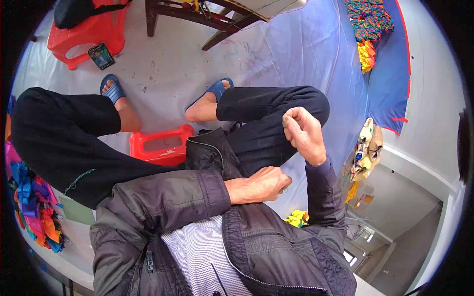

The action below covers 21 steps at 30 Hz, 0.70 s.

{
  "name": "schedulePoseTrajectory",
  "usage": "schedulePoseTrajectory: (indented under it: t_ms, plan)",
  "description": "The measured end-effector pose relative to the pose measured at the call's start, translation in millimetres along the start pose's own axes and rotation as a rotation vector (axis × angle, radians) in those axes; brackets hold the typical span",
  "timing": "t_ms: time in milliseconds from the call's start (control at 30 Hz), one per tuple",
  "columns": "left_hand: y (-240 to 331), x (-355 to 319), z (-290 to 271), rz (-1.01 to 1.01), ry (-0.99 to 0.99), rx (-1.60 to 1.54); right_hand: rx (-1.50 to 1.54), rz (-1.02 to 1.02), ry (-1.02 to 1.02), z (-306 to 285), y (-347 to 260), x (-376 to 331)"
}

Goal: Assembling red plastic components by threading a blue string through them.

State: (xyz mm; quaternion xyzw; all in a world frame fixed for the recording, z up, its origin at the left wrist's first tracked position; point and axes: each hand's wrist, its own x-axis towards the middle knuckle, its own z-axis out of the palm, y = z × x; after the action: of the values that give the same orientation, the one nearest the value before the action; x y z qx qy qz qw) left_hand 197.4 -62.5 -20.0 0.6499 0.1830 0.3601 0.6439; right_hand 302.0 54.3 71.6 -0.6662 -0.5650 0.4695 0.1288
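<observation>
My left hand reaches across my waist from the left, its fingers curled closed. Whatever it may grip is hidden. Raised over my right thigh is my right hand, with thumb and fingers pinched together; anything between them is too small to name. The two hands are apart, the right one farther forward. A loose green thread lies on the dark trousers over my left thigh. Just beyond my lap, a red plastic stool shows between my legs.
Bright cloth scraps are heaped at my left, and yellow cloth lies by my right side. Ahead, a phone leans on another red stool beside a wooden frame. Multicoloured fabric lies at far right.
</observation>
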Motion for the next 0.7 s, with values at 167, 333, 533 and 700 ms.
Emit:
schedulePoseTrajectory:
  t_ms: [167, 333, 533, 700]
  plan:
    - [1.1, -0.3, -3.3, 0.0, -0.018, 0.023, 0.281, -0.002, -0.074, -9.5, 6.0, -1.3]
    - [-1.5, 0.7, -3.6, -0.009, -0.052, 0.021, 0.441, -0.028, -0.099, -13.3, 4.7, -4.0]
    - [-1.2, -0.1, -3.5, -0.025, -0.041, 0.03, 0.582, -0.038, -0.108, -14.8, 2.7, -5.6]
    - [0.8, -0.9, -6.2, -0.021, -0.051, 0.025, 0.659, -0.037, -0.118, -14.3, 3.3, -6.4]
